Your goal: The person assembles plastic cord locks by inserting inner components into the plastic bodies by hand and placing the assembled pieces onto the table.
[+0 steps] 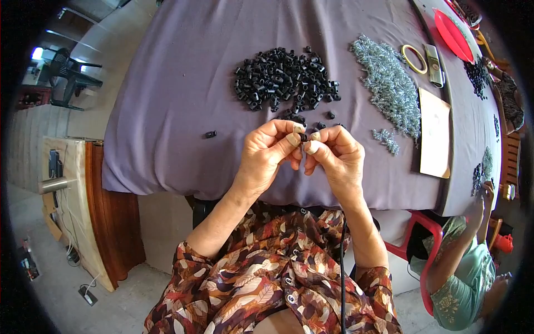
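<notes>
Room with a pale floor (125, 309); a wooden cabinet (114, 222) stands off the left edge of the tabletop (183, 100), which is draped in purple-grey cloth. Near its front edge, your two hands meet. The thumb and forefinger of your left hand (272, 146) are clamped on a small black piece (303, 137), held just above the cloth. The thumb and forefinger of your right hand (338, 154) are drawn together against its right side; whether they grip anything else, you cannot tell. Beyond your hands, toward the far edge, lies a pile of black tubular pieces (281, 78); a lone black piece (211, 134) lies nearer the left edge. To the pile's right, note the heap of silvery pieces (386, 83), a yellowish ring (414, 59) and a beige sheet (434, 133). A person in green (461, 278) sits at the front edge, to your right.
</notes>
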Demonstrator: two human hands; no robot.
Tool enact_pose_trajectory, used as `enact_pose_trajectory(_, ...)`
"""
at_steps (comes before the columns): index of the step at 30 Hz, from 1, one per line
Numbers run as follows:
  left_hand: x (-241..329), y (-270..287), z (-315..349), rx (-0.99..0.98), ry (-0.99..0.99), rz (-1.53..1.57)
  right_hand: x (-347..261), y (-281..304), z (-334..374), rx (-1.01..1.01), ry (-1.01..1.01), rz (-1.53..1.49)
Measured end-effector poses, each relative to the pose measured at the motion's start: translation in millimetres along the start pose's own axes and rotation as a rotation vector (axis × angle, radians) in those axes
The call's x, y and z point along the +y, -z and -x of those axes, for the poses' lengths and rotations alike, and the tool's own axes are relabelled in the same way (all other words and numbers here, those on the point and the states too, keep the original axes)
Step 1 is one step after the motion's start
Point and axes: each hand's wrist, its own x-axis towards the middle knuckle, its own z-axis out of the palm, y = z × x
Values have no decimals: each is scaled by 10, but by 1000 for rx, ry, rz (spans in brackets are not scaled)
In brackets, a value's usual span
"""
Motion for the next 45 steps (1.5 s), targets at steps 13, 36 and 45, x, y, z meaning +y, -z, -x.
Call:
enact_pose_trajectory(13,148,-246,-244,-62,-62,-156,-286,128,-217,-31,-72,-74)
enact_pose_trajectory(36,181,-276,-374,-75,-57,-245,-272,247,-373,-83,-81,-186)
enact_pose_trajectory(45,191,-270,-372,-50,-60,-251,-266,244,-416,-115,-60,-117)
